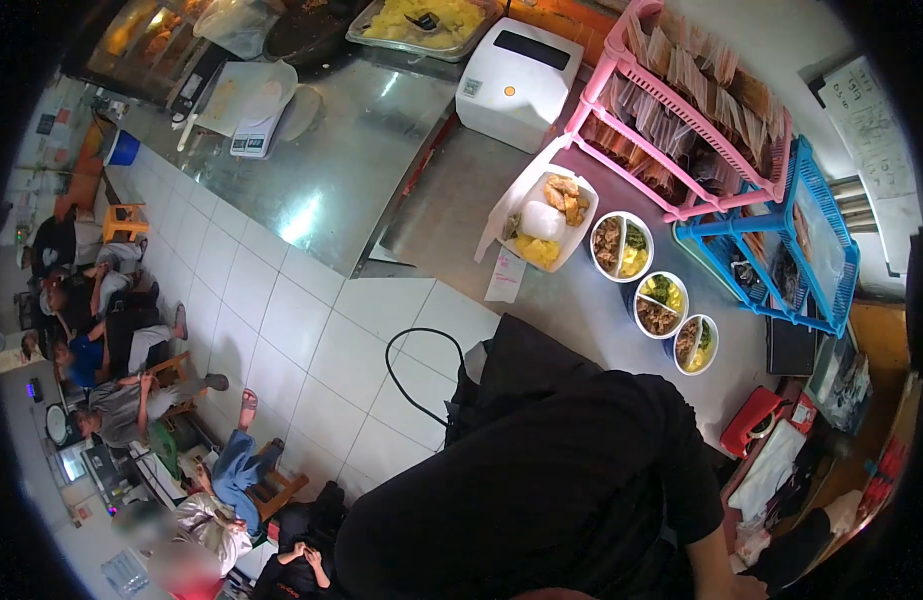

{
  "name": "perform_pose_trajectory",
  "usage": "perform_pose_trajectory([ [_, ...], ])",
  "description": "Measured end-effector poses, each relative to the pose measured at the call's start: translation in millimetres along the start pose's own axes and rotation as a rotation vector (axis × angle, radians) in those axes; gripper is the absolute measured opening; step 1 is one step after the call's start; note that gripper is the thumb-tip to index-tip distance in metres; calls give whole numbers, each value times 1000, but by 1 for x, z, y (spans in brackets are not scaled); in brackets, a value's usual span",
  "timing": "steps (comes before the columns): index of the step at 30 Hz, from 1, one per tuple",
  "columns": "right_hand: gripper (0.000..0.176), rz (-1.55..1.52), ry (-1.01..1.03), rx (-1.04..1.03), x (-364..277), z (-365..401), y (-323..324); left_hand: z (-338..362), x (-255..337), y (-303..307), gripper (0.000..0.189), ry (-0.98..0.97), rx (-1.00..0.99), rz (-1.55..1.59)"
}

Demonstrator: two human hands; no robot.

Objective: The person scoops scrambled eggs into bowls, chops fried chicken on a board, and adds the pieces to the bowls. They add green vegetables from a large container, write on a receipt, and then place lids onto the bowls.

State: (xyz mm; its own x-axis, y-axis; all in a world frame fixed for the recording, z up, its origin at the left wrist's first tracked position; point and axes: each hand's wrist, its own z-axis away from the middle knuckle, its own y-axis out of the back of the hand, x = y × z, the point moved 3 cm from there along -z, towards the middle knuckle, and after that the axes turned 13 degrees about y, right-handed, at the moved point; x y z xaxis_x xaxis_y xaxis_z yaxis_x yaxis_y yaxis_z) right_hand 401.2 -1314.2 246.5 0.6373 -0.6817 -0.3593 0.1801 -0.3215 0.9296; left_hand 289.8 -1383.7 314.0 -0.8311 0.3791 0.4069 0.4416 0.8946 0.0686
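Black shirt [521, 490], right hand [748, 588] partly cropped, grip unclear

White floor tiles [306, 345] border a metal counter [356, 130] gleaming under bright light.

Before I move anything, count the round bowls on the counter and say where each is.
3: one bowl beside the foam box, a second in the middle, a third nearest the wearer's body, which covers part of the counter and may hide more.
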Motion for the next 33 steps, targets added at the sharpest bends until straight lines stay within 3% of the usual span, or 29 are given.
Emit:
perform_pose_trajectory([
  [7, 21, 9, 14, -9, -7, 3, -1, 19, 20, 11, 28, 1, -172, -91],
  [10, 21, 6, 18, -15, -9, 5, -1, 12, 11, 28, 25, -112, 20, -47],
  [20, 21, -8, 67, -44, -11, 3, -2, -111, -103, 58, 23, 129, 44, -160],
  [27, 21, -22, 104, -81, -8, 5, 1, -146, -167, 67, 29, 342, -1, -221],
  [33, 20, -54, 128, -86, -3, 16, 11, -186, -227, 2, 28, 303, 282, -17],
])
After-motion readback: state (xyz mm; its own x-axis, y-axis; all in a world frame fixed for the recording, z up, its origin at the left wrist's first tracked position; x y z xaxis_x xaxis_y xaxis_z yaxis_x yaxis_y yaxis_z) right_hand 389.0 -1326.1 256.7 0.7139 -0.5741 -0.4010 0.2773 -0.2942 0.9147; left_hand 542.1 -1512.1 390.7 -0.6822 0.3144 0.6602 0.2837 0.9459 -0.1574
